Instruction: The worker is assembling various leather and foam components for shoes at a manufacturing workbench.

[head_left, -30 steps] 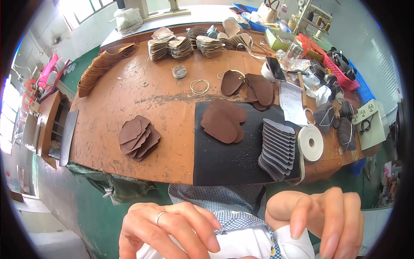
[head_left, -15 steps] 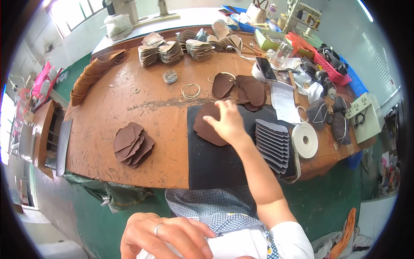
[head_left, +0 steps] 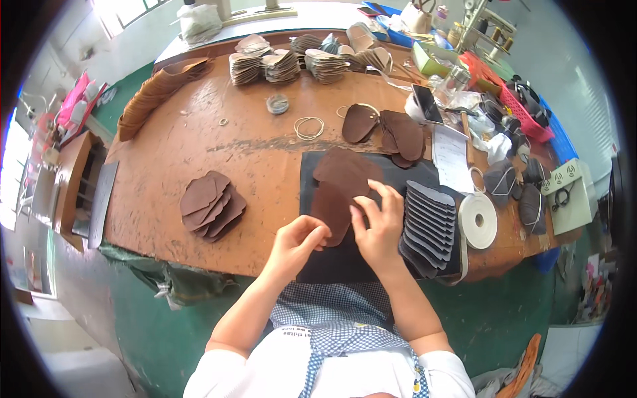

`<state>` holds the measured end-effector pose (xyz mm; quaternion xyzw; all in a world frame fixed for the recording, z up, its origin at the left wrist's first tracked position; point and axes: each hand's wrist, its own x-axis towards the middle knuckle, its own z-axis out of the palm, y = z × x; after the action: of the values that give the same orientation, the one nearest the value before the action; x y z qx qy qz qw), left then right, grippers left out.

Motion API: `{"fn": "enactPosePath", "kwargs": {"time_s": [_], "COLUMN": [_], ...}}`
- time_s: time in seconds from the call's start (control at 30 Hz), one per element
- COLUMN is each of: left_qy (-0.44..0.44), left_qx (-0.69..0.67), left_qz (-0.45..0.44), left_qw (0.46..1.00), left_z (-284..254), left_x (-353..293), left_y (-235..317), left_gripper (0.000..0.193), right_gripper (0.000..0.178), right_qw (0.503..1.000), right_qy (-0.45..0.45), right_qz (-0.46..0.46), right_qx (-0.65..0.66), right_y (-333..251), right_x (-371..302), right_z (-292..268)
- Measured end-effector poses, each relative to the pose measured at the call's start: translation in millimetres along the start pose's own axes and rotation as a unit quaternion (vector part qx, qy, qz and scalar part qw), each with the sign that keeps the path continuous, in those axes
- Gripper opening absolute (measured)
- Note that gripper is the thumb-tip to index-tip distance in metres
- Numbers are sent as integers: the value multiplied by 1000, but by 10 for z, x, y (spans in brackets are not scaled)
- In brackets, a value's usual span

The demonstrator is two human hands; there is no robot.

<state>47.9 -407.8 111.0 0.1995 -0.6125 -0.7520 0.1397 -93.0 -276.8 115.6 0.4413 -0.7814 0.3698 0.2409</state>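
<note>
A dark brown leather piece [head_left: 334,211] lies over the near side of other brown pieces [head_left: 345,167] on a black mat [head_left: 325,266]. My left hand [head_left: 298,244] pinches the piece at its lower left edge, thumb against curled fingers. Over its right edge is my right hand [head_left: 380,229], fingers bent and apart, the tips touching the leather or just above it. Beside that hand, a row of overlapping dark grey pieces [head_left: 428,229] rests on the mat's right part. A fanned pile of brown leather pieces [head_left: 212,207] sits left of the mat.
More brown pieces [head_left: 403,136] lie beyond the mat, near a paper sheet [head_left: 451,159] and a phone [head_left: 426,104]. A white tape roll [head_left: 478,221] stands right of the grey row. Stacked insole shapes [head_left: 282,66] and a curved tan stack [head_left: 156,96] occupy the far side.
My left hand has come down from close to the camera to the leather. My right hand has drawn back toward me, and a brown piece now lies nearer on the mat. The view has shifted slightly.
</note>
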Motion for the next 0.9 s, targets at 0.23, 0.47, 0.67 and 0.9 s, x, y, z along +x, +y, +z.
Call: {"fn": "enactPosePath", "kwargs": {"time_s": [0.23, 0.47, 0.67, 0.9], "left_qy": [32, 40, 83, 99], "left_qx": [-117, -107, -54, -43], "left_qz": [14, -6, -12, -16], "left_qw": [993, 993, 995, 994], "left_z": [190, 64, 2, -9], "left_x": [48, -125, -216, -239], "left_y": [35, 124, -2, -42], "left_gripper": [16, 13, 10, 10], "right_gripper": [17, 23, 24, 15], "right_qw": [972, 790, 744, 786], "right_qy": [-47, -92, -164, -178], "right_qz": [-30, 259, 297, 287], "right_qx": [229, 548, 576, 518], "right_y": [-193, -436, -374, -375], "right_x": [-209, -400, -474, -414], "right_z": [-144, -154, -12, 21]}}
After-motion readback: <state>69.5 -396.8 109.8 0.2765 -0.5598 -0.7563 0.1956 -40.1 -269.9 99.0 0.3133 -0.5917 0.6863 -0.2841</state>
